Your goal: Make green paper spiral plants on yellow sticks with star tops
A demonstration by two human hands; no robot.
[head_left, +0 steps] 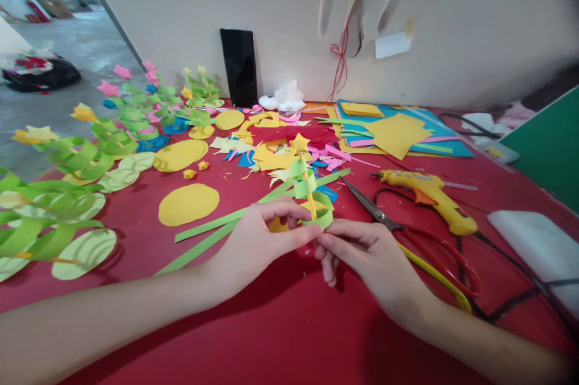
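Note:
A small paper craft [305, 186] stands between my hands: a yellow stick with a yellow star on top and a light green paper strip curling round it. My left hand [275, 225] has its thumb and fingers closed on the lower green curl. My right hand [357, 246] pinches the same curl from the right, its fingertips meeting my left thumb. Part of a yellow paper base shows behind my left fingers. Long green strips [203, 228] lie beside and behind my left hand.
Scissors [382, 216] and a yellow glue gun [425, 192] with its cable lie at the right. Finished green spirals [81, 159] line the left. Paper scraps [280, 149], yellow discs [187, 204] and an upright phone [239, 68] are farther back.

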